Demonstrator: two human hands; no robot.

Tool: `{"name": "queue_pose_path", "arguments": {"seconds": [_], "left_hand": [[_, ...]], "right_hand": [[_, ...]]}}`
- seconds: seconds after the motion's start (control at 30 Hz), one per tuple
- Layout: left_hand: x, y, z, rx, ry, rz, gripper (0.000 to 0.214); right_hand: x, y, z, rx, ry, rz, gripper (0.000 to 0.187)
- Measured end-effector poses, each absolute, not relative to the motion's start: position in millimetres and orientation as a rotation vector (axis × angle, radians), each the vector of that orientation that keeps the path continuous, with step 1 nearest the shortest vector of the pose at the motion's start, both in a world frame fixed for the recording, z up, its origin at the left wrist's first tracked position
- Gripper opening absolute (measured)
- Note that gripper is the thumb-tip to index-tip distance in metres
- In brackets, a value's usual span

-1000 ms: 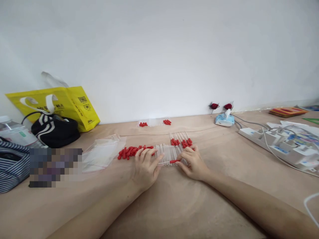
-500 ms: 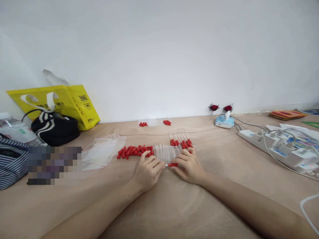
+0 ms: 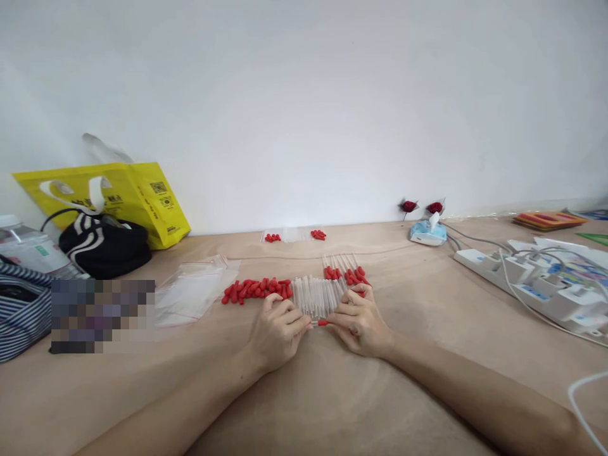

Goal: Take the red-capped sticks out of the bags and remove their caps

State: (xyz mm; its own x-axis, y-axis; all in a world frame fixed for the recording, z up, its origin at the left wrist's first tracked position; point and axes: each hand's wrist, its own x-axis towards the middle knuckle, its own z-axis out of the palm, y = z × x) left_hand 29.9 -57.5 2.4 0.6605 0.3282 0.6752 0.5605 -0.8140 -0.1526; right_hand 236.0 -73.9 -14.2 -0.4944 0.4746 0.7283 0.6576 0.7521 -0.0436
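Note:
Between my fingertips, a glass dropper tube [image 3: 314, 323] meets a red rubber bulb [image 3: 322, 323]. My left hand [image 3: 282, 329] pinches the tube, whose far part is hidden by the fingers. The bulb's other end is gripped by my right hand [image 3: 361, 323]. Just beyond both hands lies a row of clear glass tubes [image 3: 316, 294] side by side. Loose red bulbs [image 3: 256, 289] are heaped to the left of that row. Behind my right hand, several droppers with red bulbs fitted [image 3: 349, 269] lie with their tubes pointing to the wall.
Clear zip bags [image 3: 194, 291] lie left of the bulbs. A flat bag with red bulbs [image 3: 295, 234] rests by the wall. At left stand a yellow bag [image 3: 142, 202] and a black pouch [image 3: 104, 247]. A cabled power strip [image 3: 536, 285] and blue tissue pack [image 3: 427, 233] are at right.
Both hands have shifted slightly toward me with the tube and bulb. Less of the red bulb shows between my fingers, and my right hand's fingers have moved a little.

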Motion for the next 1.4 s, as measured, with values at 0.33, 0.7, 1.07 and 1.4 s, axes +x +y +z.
{"name": "queue_pose_path", "arguments": {"seconds": [0.33,0.7,1.07,1.4], "left_hand": [[14,-55,5,-2.466,-0.820,-0.953,0.021],[1,-34,9,-2.563,-1.422,-1.124,0.024],[41,1,43,-2.608,-1.949,-0.496,0.017],[50,-1,24,-2.592,-1.832,-0.417,0.019]], "right_hand": [[253,-75,-13,-0.967,-2.187,-0.293,0.017],[284,-49,-18,-1.503,-1.610,-0.235,0.023],[308,-39,-13,-1.997,-1.556,0.124,0.027],[315,-21,-5,-2.137,-1.543,0.274,0.025]]}}
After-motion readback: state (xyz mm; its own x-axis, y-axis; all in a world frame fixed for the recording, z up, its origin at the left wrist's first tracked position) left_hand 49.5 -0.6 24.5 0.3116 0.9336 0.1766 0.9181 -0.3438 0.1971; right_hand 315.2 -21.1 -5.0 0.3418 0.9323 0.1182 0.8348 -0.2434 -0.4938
